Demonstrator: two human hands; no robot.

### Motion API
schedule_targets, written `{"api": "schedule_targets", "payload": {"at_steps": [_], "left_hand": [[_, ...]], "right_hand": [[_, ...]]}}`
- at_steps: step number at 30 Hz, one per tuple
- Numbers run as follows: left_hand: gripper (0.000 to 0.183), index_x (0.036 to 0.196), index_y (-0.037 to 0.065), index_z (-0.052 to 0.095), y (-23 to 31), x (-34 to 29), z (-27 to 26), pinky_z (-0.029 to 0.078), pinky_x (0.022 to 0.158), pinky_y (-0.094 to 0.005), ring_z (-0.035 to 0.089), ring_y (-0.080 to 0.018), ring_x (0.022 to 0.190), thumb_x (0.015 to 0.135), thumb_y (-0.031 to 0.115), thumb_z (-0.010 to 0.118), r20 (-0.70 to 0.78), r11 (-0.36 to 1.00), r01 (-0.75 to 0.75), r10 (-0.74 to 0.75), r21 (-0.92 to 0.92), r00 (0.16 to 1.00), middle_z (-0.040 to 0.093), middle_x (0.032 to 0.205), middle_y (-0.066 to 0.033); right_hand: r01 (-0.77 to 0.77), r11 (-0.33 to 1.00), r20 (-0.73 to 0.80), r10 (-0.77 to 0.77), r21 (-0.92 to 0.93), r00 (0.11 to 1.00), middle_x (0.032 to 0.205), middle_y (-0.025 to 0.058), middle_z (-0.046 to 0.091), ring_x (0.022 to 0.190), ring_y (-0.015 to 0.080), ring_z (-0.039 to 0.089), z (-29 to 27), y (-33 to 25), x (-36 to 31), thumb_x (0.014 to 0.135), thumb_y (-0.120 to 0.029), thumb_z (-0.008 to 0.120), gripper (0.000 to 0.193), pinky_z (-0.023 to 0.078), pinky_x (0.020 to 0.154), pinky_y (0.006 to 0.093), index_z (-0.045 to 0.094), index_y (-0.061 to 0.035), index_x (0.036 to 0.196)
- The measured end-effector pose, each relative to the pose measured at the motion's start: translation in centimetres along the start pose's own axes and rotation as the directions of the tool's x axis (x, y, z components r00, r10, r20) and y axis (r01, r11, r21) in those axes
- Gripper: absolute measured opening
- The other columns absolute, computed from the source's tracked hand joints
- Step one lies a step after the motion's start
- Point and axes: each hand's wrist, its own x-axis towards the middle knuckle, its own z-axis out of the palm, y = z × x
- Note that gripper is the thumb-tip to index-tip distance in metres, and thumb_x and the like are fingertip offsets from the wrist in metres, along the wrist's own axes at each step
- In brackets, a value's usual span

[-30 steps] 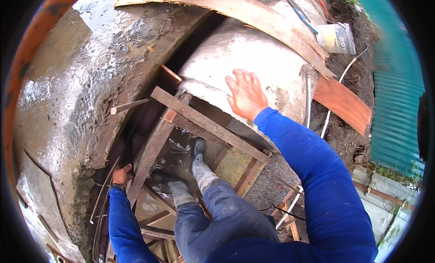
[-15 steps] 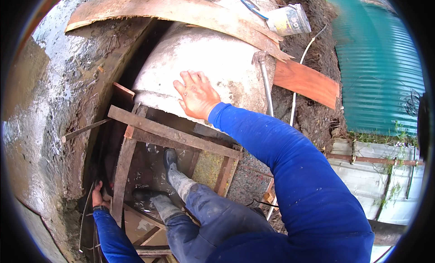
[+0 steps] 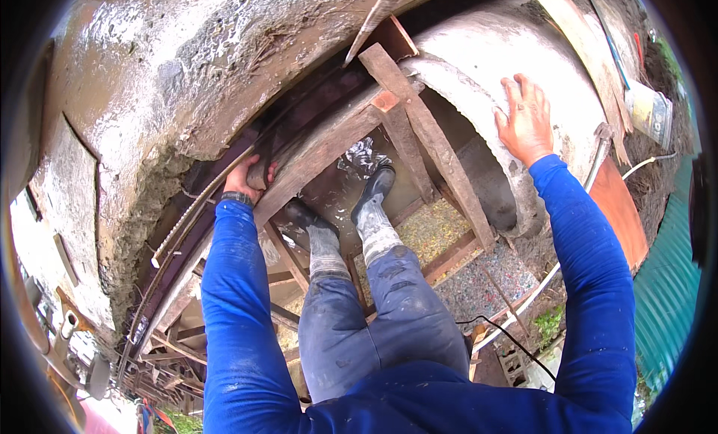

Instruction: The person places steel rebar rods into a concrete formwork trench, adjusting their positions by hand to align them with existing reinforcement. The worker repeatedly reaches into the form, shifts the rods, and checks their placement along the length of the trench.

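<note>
My right hand point(image 3: 527, 124) rests on the whitish curved top of a concrete pipe point(image 3: 471, 49), fingers stretched out, with nothing in it. Just right of it, a metal hammer-like head on a pale handle point(image 3: 600, 154) lies against the pipe. My left hand point(image 3: 243, 181), with a dark band at the wrist, is down in the gap beside a long timber point(image 3: 321, 156) of the wooden frame. Its fingers are closed round a small dark brown piece point(image 3: 259, 173), perhaps wood, partly hidden by the hand. A ribbed steel bar point(image 3: 196, 208) runs close beside that hand.
I stand in rubber boots point(image 3: 374, 189) in muddy water between the frame's timbers, near a crossing plank point(image 3: 430, 142). Wet concrete point(image 3: 164, 68) rises at the left. A bent plywood strip point(image 3: 580, 41), a white bucket point(image 3: 649, 112) and green corrugated sheeting point(image 3: 669, 284) lie to the right.
My view has turned, so the pipe and frame appear rotated and further right. My right hand still lies on the pipe. The left hand still grips beside the timber and now shows more clearly.
</note>
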Motion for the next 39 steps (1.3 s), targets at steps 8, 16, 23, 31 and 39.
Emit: {"api": "schedule_targets", "payload": {"at_steps": [8, 16, 23, 31, 39], "left_hand": [[0.028, 0.129, 0.007, 0.056, -0.7, -1.5, 3.3, 0.061, 0.06, -0.0445, 0.072, -0.034, 0.074, 0.106, 0.022, 0.062, -0.171, 0.988, -0.079, 0.101, 0.131, 0.98, 0.075, 0.104, -0.0248], [0.028, 0.13, 0.008, 0.054, 0.0, -1.2, 1.4, 0.064, 0.063, -0.0492, 0.075, -0.0382, 0.078, 0.106, 0.021, 0.063, -0.176, 0.965, -0.081, 0.128, 0.248, 0.976, 0.074, 0.106, -0.0255], [0.027, 0.125, 0.005, 0.068, 0.7, -0.9, 0.6, 0.065, 0.081, -0.0505, 0.077, -0.038, 0.097, 0.106, 0.023, 0.062, -0.141, 0.697, -0.104, 0.285, 0.71, 0.948, 0.076, 0.103, -0.0228], [0.059, 0.145, 0.004, 0.061, 1.0, 0.7, -3.5, 0.048, 0.118, -0.0492, 0.059, -0.0454, 0.138, 0.091, 0.025, 0.064, 0.262, -0.607, 0.031, 0.388, 0.794, 0.884, 0.061, 0.148, -0.0302], [0.071, 0.158, 0.002, 0.048, -0.5, -11.4, 0.4, 0.05, 0.117, -0.051, 0.062, -0.0464, 0.136, 0.089, 0.009, 0.062, 0.212, -0.366, -0.027, 0.477, 0.93, 0.853, 0.063, 0.146, -0.0319]], "right_hand": [[-0.003, 1.0, -0.011, 0.003, -0.005, 1.0, 0.154, 0.0186, 0.051, 0.144, 0.0394, 0.047, 0.2, 0.7, -0.1, 0.093, -0.028, 0.075, 0.061, 0.035, 0.124, 0.0526, 0.061, -0.0084, 0.148], [-0.007, 1.0, -0.012, 0.007, 0.027, 1.0, 0.155, 0.0176, 0.052, 0.143, 0.038, 0.048, -0.3, -0.1, 0.1, 0.093, -0.029, 0.076, 0.061, 0.035, 0.123, 0.0517, 0.061, -0.0089, 0.148], [-0.02, 0.999, 0.009, 0.019, 0.028, 1.0, 0.155, 0.0207, 0.052, 0.142, 0.0384, 0.049, -0.7, 0.6, -0.4, 0.096, -0.031, 0.071, 0.059, 0.036, 0.122, 0.0518, 0.06, -0.0093, 0.15], [-0.023, 0.988, 0.02, 0.02, 0.15, 1.0, 0.153, 0.0265, 0.052, 0.145, 0.0431, 0.048, -0.2, 1.2, -0.3, 0.092, -0.026, 0.069, 0.055, 0.036, 0.122, 0.0587, 0.063, -0.0041, 0.142], [-0.087, 0.989, 0.158, 0.068, 0.118, 0.985, 0.167, 0.0251, 0.042, 0.154, 0.0451, 0.039, 0.5, 1.0, -0.1, 0.101, -0.033, 0.06, 0.059, 0.028, 0.128, 0.0578, 0.055, -0.0109, 0.156]]}}
